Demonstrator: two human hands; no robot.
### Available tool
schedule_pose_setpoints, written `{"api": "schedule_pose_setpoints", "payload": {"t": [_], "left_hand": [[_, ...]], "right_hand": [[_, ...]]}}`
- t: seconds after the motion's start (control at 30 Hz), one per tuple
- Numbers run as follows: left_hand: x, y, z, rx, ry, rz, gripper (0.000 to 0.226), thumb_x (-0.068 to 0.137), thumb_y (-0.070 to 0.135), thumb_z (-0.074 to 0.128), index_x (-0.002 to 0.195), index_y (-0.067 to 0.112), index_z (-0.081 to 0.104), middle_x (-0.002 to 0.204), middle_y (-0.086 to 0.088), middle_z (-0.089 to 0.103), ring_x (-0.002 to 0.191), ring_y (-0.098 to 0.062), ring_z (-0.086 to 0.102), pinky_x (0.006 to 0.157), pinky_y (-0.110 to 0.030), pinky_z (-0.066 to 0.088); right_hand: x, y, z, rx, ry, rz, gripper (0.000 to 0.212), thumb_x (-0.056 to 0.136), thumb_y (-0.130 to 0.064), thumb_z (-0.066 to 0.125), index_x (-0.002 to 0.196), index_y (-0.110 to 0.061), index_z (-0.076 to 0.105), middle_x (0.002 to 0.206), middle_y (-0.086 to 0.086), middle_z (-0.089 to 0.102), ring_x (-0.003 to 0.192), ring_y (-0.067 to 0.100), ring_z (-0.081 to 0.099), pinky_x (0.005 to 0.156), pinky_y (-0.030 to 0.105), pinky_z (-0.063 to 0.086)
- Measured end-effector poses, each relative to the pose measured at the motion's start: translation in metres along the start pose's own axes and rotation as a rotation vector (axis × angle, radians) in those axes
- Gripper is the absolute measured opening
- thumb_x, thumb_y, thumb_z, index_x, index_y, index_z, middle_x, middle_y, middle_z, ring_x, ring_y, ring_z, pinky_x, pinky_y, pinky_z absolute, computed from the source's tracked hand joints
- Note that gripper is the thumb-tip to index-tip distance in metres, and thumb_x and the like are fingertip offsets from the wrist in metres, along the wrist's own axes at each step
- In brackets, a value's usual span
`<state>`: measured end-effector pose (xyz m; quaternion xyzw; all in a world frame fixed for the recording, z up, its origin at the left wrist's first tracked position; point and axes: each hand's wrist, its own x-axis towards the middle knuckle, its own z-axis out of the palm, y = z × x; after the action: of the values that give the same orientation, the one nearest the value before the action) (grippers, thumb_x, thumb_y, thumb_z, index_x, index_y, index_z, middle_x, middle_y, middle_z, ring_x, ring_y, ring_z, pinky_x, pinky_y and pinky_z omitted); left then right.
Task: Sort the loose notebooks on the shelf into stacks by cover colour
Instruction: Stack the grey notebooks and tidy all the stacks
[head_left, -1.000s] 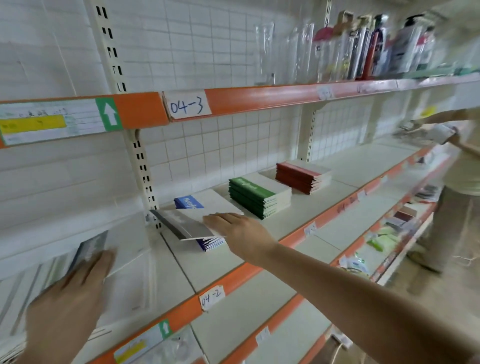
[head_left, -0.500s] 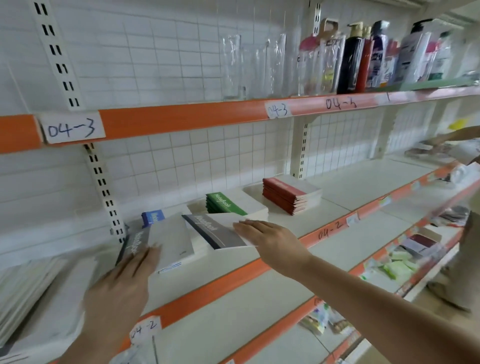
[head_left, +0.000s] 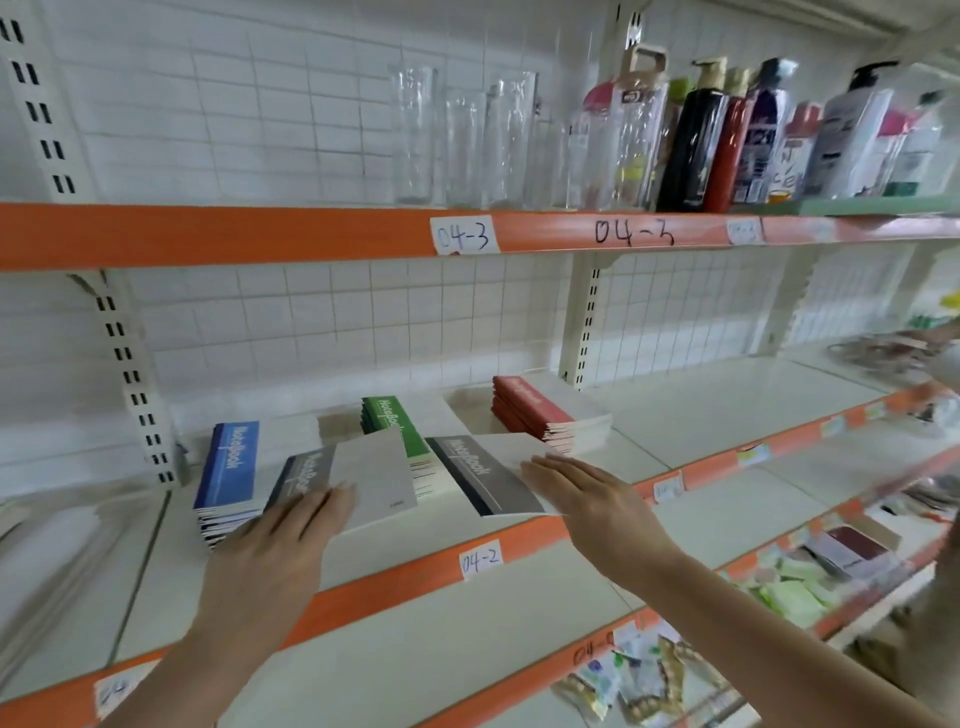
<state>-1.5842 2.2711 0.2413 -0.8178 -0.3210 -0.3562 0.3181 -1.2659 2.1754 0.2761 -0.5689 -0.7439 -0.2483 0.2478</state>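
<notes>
Two grey notebooks were being handled at the front of the middle shelf (head_left: 727, 431), the one tagged 04-2 on its orange edge. The left hand (head_left: 291, 535) was laid flat on the lower corner of the left grey notebook (head_left: 358, 480), fingers stretched out and pressed on the cover rather than curled round it; whether the thumb was tucked underneath couldn't be made out. That notebook was tilted, its top end propped over the blue stack (head_left: 228, 467) and partly covering the green stack (head_left: 392, 423) behind it.

The right hand (head_left: 587, 493) was spread flat too, fingers together, resting on the white part of the right grey notebook (head_left: 488, 478). A real grip couldn't be confirmed there either, since the underside was hidden. This second notebook was lying just in front of the red stack (head_left: 545, 415), its near edge close to the shelf's orange lip.

So three sorted piles were lined up along the back: blue at the left, green in the middle, red at the right, all with spines towards the left. No grey pile was seen.

Up on the top shelf, clear glasses (head_left: 467, 135) and a row of bottles (head_left: 727, 135) were lined up. On the lower shelf, some small packets (head_left: 639, 680) were scattered. Motion blur was noticed at the far right edge.
</notes>
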Motion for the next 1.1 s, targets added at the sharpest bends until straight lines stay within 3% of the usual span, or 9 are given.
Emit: {"api": "schedule_pose_setpoints", "payload": {"t": [0.13, 0.23, 0.4, 0.53, 0.63, 0.77, 0.9, 1.03, 1.1], "left_hand": [[0.022, 0.02, 0.028, -0.06, -0.007, 0.023, 0.052, 0.091, -0.002, 0.026, 0.118, 0.008, 0.07, 0.108, -0.007, 0.072, 0.092, -0.025, 0.072, 0.072, -0.034, 0.056], [0.039, 0.036, 0.052, -0.076, -0.009, 0.029, 0.048, 0.087, 0.0, 0.032, 0.112, 0.006, 0.073, 0.111, -0.009, 0.072, 0.096, -0.026, 0.072, 0.086, -0.035, 0.05], [0.069, 0.064, 0.093, -0.129, 0.062, 0.047, 0.046, 0.085, -0.002, 0.035, 0.112, 0.004, 0.072, 0.112, -0.009, 0.071, 0.098, -0.027, 0.071, 0.097, -0.035, 0.044], [0.104, 0.074, 0.127, -0.129, 0.02, 0.095, 0.046, 0.087, 0.001, 0.035, 0.122, 0.003, 0.064, 0.118, -0.011, 0.069, 0.102, -0.03, 0.069, 0.089, -0.045, 0.055], [0.127, 0.085, 0.146, -0.154, 0.034, 0.096, 0.044, 0.087, 0.003, 0.038, 0.116, 0.005, 0.069, 0.114, -0.01, 0.07, 0.098, -0.029, 0.071, 0.085, -0.045, 0.054], [0.148, 0.1, 0.162, -0.181, 0.069, 0.088, 0.044, 0.087, 0.0, 0.037, 0.112, 0.006, 0.073, 0.11, -0.01, 0.072, 0.095, -0.028, 0.072, 0.084, -0.043, 0.055], [0.162, 0.113, 0.183, -0.193, 0.054, 0.092, 0.047, 0.086, -0.002, 0.034, 0.11, 0.007, 0.074, 0.111, -0.009, 0.072, 0.096, -0.027, 0.071, 0.082, -0.043, 0.057], [0.176, 0.136, 0.196, -0.161, 0.045, 0.068, 0.048, 0.086, -0.003, 0.034, 0.109, 0.008, 0.074, 0.112, -0.009, 0.071, 0.099, -0.027, 0.071, 0.087, -0.042, 0.054], [0.183, 0.153, 0.204, -0.135, 0.052, 0.04, 0.049, 0.088, -0.003, 0.031, 0.11, 0.008, 0.074, 0.112, -0.01, 0.071, 0.099, -0.027, 0.07, 0.088, -0.041, 0.052]], "right_hand": [[-0.01, 0.032, 0.002, -0.013, 0.009, 0.045, 0.056, 0.079, -0.006, 0.027, 0.119, -0.011, 0.066, 0.118, 0.004, 0.068, 0.109, 0.023, 0.065, 0.086, 0.039, 0.056], [-0.013, 0.061, 0.009, -0.036, -0.003, 0.076, 0.058, 0.074, 0.001, 0.031, 0.12, -0.011, 0.065, 0.118, 0.003, 0.068, 0.108, 0.022, 0.065, 0.085, 0.037, 0.057], [-0.011, 0.113, 0.014, -0.067, -0.003, 0.101, 0.057, 0.076, -0.004, 0.029, 0.118, -0.014, 0.067, 0.116, -0.001, 0.069, 0.105, 0.018, 0.066, 0.081, 0.031, 0.056], [0.004, 0.151, 0.017, -0.086, 0.025, 0.09, 0.058, 0.075, -0.004, 0.028, 0.115, -0.012, 0.069, 0.113, 0.001, 0.07, 0.102, 0.018, 0.068, 0.08, 0.03, 0.055], [0.013, 0.181, 0.027, -0.119, 0.043, 0.098, 0.054, 0.077, -0.003, 0.031, 0.114, -0.011, 0.069, 0.111, 0.002, 0.07, 0.1, 0.019, 0.068, 0.078, 0.031, 0.055], [0.014, 0.225, 0.044, -0.113, 0.048, 0.13, 0.047, 0.076, 0.01, 0.058, 0.117, -0.011, 0.067, 0.114, 0.002, 0.069, 0.101, 0.022, 0.068, 0.079, 0.037, 0.056], [0.015, 0.266, 0.054, -0.122, 0.04, 0.117, 0.049, 0.078, -0.005, 0.035, 0.112, -0.011, 0.07, 0.11, 0.001, 0.071, 0.098, 0.02, 0.069, 0.074, 0.035, 0.057], [0.008, 0.314, 0.068, -0.122, -0.017, 0.134, 0.051, 0.072, 0.003, 0.041, 0.112, -0.012, 0.07, 0.109, 0.001, 0.071, 0.098, 0.02, 0.069, 0.072, 0.033, 0.058], [0.004, 0.341, 0.074, -0.128, -0.038, 0.125, 0.053, 0.074, -0.001, 0.034, 0.111, -0.012, 0.07, 0.107, 0.002, 0.072, 0.097, 0.021, 0.07, 0.072, 0.032, 0.057]]}}
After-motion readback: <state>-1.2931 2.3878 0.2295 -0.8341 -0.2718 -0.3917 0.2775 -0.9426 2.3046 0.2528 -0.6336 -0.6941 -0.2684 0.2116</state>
